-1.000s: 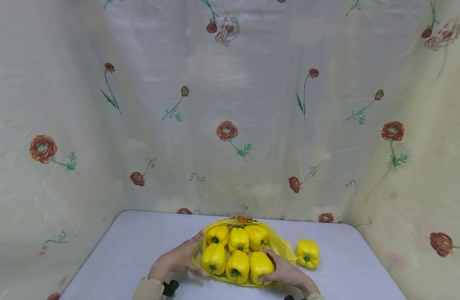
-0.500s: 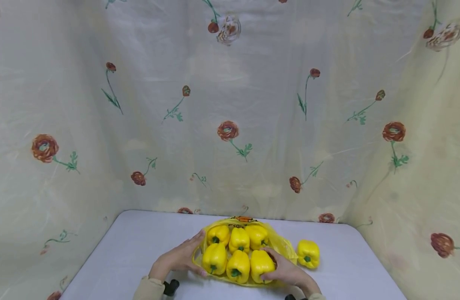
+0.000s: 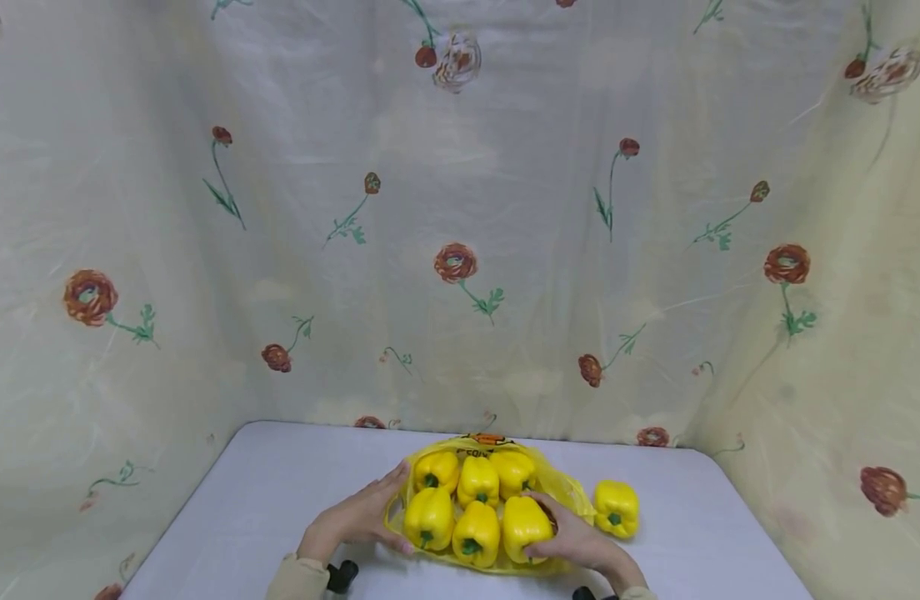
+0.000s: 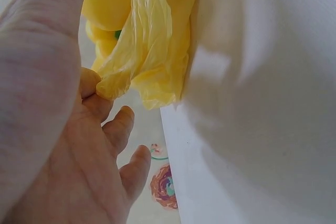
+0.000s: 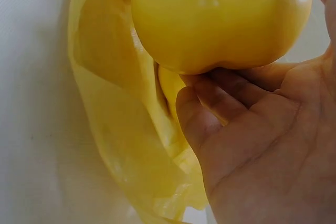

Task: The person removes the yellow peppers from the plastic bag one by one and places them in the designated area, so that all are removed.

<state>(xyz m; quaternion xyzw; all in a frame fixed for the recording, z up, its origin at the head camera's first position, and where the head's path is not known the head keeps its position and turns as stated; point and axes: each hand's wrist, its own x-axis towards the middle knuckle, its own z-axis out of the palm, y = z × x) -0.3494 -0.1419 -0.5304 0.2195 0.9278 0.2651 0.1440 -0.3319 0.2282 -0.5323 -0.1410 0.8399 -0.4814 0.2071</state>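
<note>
A thin yellow plastic bag (image 3: 568,492) lies with its mouth spread wide, and several yellow bell peppers (image 3: 478,479) sit in two rows within it. My right hand (image 3: 576,537) grips the front-right bell pepper (image 3: 526,529), thumb at the near side and fingers at the far side. The right wrist view shows this pepper (image 5: 220,19) against my fingers, the bag beside it. At the bag's left edge, my left hand (image 3: 355,517) has thumb and fingers spread apart. In the left wrist view, a bag fold (image 4: 118,74) touches one of my fingers; the thumb's contact is unclear.
One more yellow bell pepper (image 3: 616,508) stands on the white table (image 3: 280,483), to the right of the bag. A flowered curtain (image 3: 505,333) hangs behind the table and along both sides.
My right hand and the bell pepper it grips have shifted very slightly right. The left hand stays in place at the bag's edge.
</note>
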